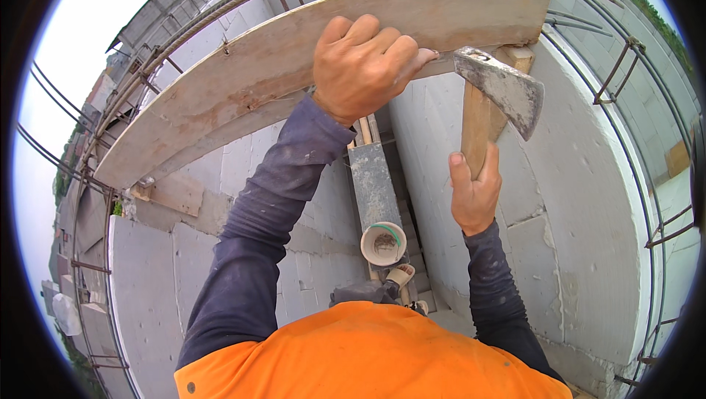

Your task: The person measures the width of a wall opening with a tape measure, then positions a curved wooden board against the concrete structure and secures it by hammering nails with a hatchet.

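My right hand [474, 187] is wrapped round the wooden handle of a hatchet [507, 90], which stands upright with its worn grey steel head on top. The blade points to the right. In front of me a long pale wooden board [250, 68] spans the gap between two block walls. My left hand [364, 68] is closed in front of the board, knuckles up, with the thumb toward the hatchet head. Whatever the left fingertips may pinch is too small or hidden to name. Behind the hatchet, a short wooden piece [518, 59] sits at the board's right end.
Pale block walls rise on the left [147, 274] and right [588, 237]. Tied steel bars [636, 46] run along their tops and behind the board. Below, in the narrow gap, a whitish bucket [383, 244] stands on a grey plank [375, 178], near my foot [401, 275].
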The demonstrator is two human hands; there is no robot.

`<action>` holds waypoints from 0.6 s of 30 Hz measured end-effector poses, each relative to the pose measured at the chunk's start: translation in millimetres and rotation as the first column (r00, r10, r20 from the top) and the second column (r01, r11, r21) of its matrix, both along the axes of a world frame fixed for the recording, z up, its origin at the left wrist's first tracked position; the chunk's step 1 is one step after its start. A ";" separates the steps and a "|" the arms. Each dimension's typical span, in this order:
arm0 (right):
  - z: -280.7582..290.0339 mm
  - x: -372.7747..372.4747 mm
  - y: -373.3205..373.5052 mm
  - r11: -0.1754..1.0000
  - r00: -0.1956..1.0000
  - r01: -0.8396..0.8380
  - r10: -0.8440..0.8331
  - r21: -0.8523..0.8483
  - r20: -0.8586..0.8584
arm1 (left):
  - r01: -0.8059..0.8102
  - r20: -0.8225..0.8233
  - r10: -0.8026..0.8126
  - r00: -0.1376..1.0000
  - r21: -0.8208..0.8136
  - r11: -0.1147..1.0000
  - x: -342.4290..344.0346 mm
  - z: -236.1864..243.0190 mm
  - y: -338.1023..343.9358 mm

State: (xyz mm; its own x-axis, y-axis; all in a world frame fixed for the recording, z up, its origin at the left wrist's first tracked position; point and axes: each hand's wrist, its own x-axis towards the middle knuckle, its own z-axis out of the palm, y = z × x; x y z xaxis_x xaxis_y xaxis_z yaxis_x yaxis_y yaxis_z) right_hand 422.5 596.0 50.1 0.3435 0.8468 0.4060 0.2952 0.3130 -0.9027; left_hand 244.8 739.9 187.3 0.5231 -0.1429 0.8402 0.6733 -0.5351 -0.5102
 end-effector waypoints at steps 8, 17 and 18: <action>-0.9 -1.8 2.6 0.999 1.000 0.016 -0.017 0.039 0.010 | 0.009 0.017 -0.008 1.000 -0.018 1.000 2.6 -2.0 0.4; 2.9 1.5 0.8 0.999 0.998 0.015 -0.017 0.033 0.053 | 0.023 0.050 -0.021 0.999 -0.043 0.999 4.7 -4.0 -0.8; 3.8 1.9 0.3 0.999 0.998 0.013 -0.015 0.031 0.063 | 0.024 0.049 -0.022 0.999 -0.041 0.999 4.6 -4.5 0.0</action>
State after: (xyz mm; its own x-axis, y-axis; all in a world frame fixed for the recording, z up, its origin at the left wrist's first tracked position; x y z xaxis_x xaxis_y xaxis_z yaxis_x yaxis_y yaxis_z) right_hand 424.4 596.3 53.9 0.3285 0.8288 0.4529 0.3558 0.3355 -0.8722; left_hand 249.4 739.9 182.8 0.4782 -0.1192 0.8701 0.6841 -0.5707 -0.4542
